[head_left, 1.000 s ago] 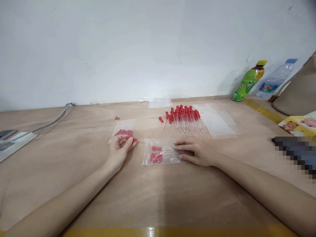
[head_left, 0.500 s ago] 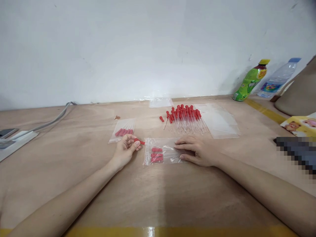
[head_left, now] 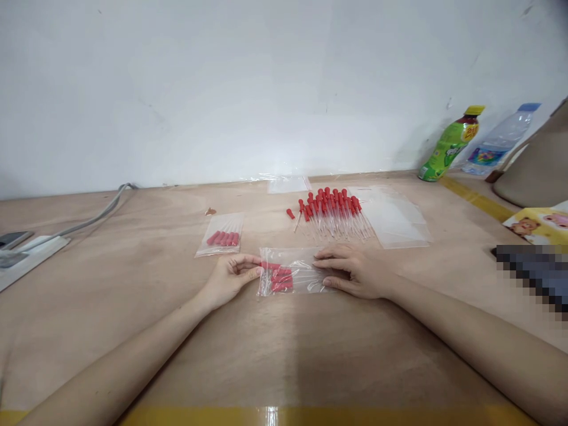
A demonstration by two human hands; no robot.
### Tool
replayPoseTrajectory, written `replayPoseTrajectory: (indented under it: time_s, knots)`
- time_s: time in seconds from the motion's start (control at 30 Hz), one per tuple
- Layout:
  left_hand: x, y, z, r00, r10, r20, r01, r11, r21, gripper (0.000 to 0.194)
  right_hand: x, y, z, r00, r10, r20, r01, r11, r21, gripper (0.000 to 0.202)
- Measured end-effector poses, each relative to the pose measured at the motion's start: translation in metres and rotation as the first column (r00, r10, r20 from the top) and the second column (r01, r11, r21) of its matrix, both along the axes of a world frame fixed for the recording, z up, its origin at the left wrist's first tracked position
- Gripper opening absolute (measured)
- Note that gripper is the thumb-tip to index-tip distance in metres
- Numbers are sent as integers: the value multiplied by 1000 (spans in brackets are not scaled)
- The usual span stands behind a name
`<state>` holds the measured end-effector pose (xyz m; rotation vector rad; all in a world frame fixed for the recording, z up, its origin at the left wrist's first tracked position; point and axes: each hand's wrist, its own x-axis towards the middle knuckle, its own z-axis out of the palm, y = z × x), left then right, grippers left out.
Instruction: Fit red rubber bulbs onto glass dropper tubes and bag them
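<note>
A clear zip bag (head_left: 306,284) lies flat on the table with its mouth to the left; several red-bulbed glass droppers are inside. At that mouth, my left hand (head_left: 231,278) pinches the bulb end of another dropper (head_left: 270,265), whose tube reaches into the bag. The fingertips touch the bag's edge. My right hand (head_left: 355,271) lies with fingers stretched out on the bag's right end, covering part of the tubes. Further left, a second zip bag (head_left: 215,251) holds several droppers.
Behind the bag is a pile of loose droppers (head_left: 328,207), with one red bulb (head_left: 290,213) beside it. Flat clear bags (head_left: 402,222) lie to its right. A green bottle (head_left: 450,145) and a clear bottle (head_left: 501,142) stand back right. A grey cable (head_left: 100,219) runs at left.
My left hand has moved right and slightly down, sliding the dropper deeper into the bag, so its red bulb is now mostly inside. My right hand has stayed in place.
</note>
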<state>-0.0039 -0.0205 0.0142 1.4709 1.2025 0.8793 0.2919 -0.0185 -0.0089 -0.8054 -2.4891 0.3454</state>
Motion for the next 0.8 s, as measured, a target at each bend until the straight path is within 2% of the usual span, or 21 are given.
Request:
replayPoseTrajectory:
  time_s: [0.07, 0.17, 0.33, 0.5, 0.67, 0.8]
  knots:
    - [-1, 1, -1, 999, -36, -18, 36, 999, 24, 26, 0, 0, 0, 1000, 4, 1, -4, 1000, 1, 37]
    - [-2, 3, -5, 994, -58, -89, 69, 988, 136, 21, 0, -1, 1, 1000, 4, 12, -4, 1000, 2, 37]
    - [2, 0, -11, 944, 61, -325, 52, 943, 330, 20, 0, -1, 1, 1000, -1, 3, 1, 1000, 19, 37]
    - [12, -8, -4, 874, 137, -466, 56, 925, 376, 23, -1, -1, 1, 999, -5, -38, 6, 1000, 29, 37]
    - [12, -9, -3, 849, 75, -523, 171, 898, 406, 22, -1, -2, 1, 999, -3, -43, 4, 999, 35, 36]
    - [9, -6, -6, 840, 69, -538, 192, 890, 414, 25, -1, -2, 2, 999, -11, -45, 13, 999, 47, 36]
